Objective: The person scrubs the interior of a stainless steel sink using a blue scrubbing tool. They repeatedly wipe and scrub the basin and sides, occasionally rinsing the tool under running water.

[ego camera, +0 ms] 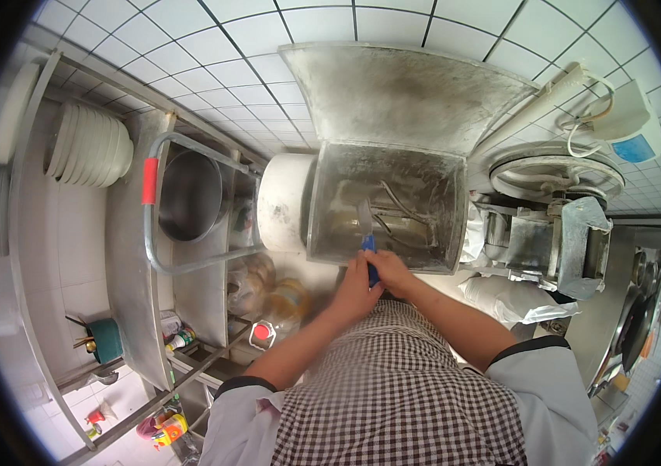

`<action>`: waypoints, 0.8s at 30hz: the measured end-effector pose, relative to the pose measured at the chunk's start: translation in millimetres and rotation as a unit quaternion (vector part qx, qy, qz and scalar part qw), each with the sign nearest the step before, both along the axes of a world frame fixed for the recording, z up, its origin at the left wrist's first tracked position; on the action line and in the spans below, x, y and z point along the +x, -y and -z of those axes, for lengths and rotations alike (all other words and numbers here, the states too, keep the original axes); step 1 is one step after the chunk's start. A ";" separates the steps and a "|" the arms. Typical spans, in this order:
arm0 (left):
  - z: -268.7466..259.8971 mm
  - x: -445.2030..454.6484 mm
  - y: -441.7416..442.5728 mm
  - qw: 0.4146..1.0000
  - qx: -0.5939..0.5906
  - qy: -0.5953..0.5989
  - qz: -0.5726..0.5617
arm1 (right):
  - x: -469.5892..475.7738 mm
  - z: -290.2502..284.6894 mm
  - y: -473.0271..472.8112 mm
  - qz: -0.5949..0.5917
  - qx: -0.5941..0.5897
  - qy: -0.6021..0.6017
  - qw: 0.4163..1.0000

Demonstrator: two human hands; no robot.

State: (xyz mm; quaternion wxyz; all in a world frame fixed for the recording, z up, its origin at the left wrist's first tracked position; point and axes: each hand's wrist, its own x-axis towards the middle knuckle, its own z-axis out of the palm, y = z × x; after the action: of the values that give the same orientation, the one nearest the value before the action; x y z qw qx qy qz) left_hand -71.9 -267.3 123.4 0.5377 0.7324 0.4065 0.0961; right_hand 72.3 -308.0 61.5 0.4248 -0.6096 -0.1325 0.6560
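A scraper (369, 242) with a blue handle and a flat metal blade points away from me, over the near part of a dough mixer's metal trough (385, 265). Both hands meet around its handle just at the trough's front rim. My left hand (357, 291) closes on the handle from the left, and my right hand (393, 272) from the right. Inside the trough, bent metal mixing arms (403, 212) show, with pale residue on the walls. The mixer's lid (406, 96) stands raised against the tiled wall. Whether the blade touches the trough's inside, I cannot tell.
Left of the trough sits the mixer's white housing (285, 201), beside a tubular handle (148, 233) with a red grip. Shelves hold a deep steel pot (190, 195) and stacked white bowls (91, 145). On the right stands a dough-rolling machine (546, 244) near white sacks (516, 297).
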 end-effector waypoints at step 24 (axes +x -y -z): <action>124.3 56.2 -258.2 0.951 0.225 -0.192 -0.084 | 157.5 126.4 -24.0 -0.283 -0.071 0.284 0.913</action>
State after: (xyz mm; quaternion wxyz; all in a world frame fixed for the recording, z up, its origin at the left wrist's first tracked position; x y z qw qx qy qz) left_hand -15.7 -9.2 -1.0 0.2605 0.8022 0.5300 0.0873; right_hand 229.7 -284.0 -64.9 0.1221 -0.7358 -0.3677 0.5554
